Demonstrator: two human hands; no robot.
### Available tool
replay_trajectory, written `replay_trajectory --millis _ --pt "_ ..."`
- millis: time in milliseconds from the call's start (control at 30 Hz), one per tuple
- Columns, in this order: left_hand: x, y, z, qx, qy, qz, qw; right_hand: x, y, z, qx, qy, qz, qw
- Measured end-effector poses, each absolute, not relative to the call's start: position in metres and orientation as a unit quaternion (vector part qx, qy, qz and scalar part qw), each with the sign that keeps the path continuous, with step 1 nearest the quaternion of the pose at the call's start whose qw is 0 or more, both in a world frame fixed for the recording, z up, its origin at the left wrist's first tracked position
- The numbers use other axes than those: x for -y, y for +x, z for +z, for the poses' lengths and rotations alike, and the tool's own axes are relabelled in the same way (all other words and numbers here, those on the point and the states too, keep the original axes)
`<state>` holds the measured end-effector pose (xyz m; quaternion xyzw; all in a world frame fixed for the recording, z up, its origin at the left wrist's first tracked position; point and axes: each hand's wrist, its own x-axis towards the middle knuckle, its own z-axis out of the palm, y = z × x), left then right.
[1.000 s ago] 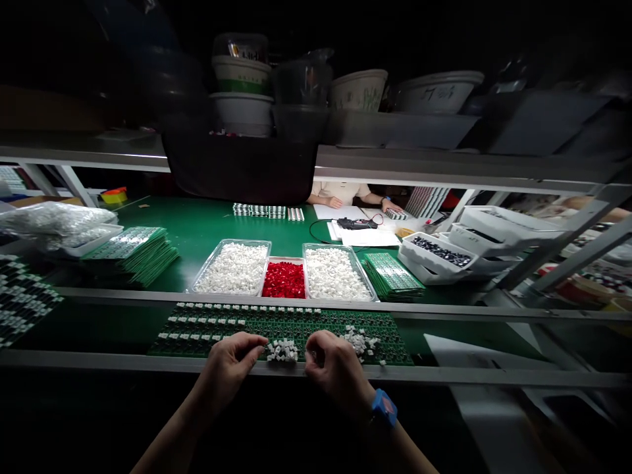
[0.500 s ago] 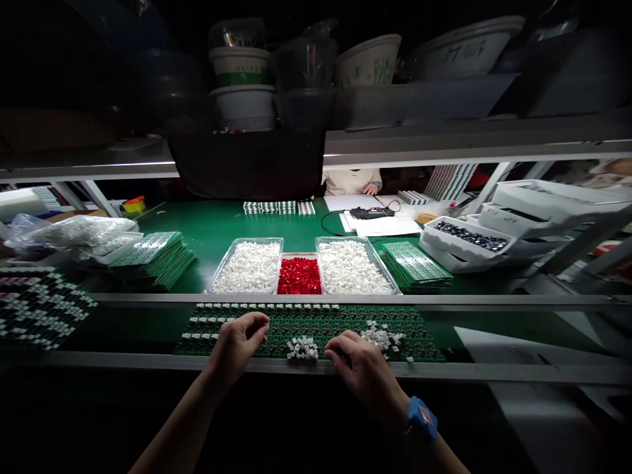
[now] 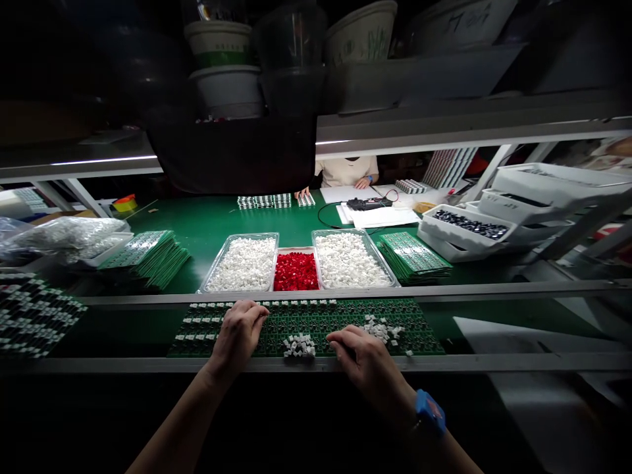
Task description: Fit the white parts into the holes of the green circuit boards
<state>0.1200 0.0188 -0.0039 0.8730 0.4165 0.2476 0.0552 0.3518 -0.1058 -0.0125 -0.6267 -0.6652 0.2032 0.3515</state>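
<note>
A long green circuit board panel (image 3: 306,321) lies between two metal rails. White connectors stand in a row along its far edge and in shorter rows at its left. My left hand (image 3: 240,332) is over the left-middle of the panel, thumb and forefinger pinched together; what lies between them is too small to make out. My right hand (image 3: 364,355), with a blue wristband (image 3: 430,413), hovers at the panel's near side, fingers curled toward the thumb, contents hidden. Between the hands sits a loose heap of white connectors (image 3: 299,345). Another connector heap (image 3: 380,329) lies just beyond the right hand.
Behind the far rail (image 3: 316,293) stand two clear trays of white parts (image 3: 247,263) and a box of red parts (image 3: 296,271). Board stacks (image 3: 415,255) flank them. White bins (image 3: 469,230) rise at right. A shelf (image 3: 444,108) hangs overhead. A person (image 3: 348,172) sits opposite.
The view has tilted and shifted slightly. My left fingers reach a little farther toward the far row. My right hand stays near the heaps. The person opposite now has a hand at the far boards.
</note>
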Motion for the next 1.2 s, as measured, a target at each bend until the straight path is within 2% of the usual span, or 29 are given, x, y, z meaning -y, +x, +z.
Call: replay_trajectory --millis 267,400,633,800,1000,1200 --pt "-0.018 0.126 0.014 -0.402 0.906 0.13 -0.02 0.107 0.355 -0.017 0.679 -0.611 0.206 0.351" --pt "-0.013 0.131 0.019 -0.392 0.913 0.114 -0.029 0.106 0.355 -0.015 0.674 -0.61 0.215 0.356" --pt "0.012 0.136 0.01 -0.343 0.916 0.165 0.13 0.1 0.366 -0.004 0.659 -0.628 0.184 0.371" --pt "0.015 0.134 0.003 -0.359 0.898 0.178 0.183 0.09 0.377 -0.002 0.657 -0.637 0.141 0.377" --pt "0.015 0.133 0.005 -0.375 0.886 0.183 0.2 0.078 0.379 -0.005 0.688 -0.66 0.033 0.299" --pt "0.021 0.129 0.001 -0.397 0.848 0.252 0.244 0.07 0.379 -0.007 0.704 -0.668 0.012 0.241"
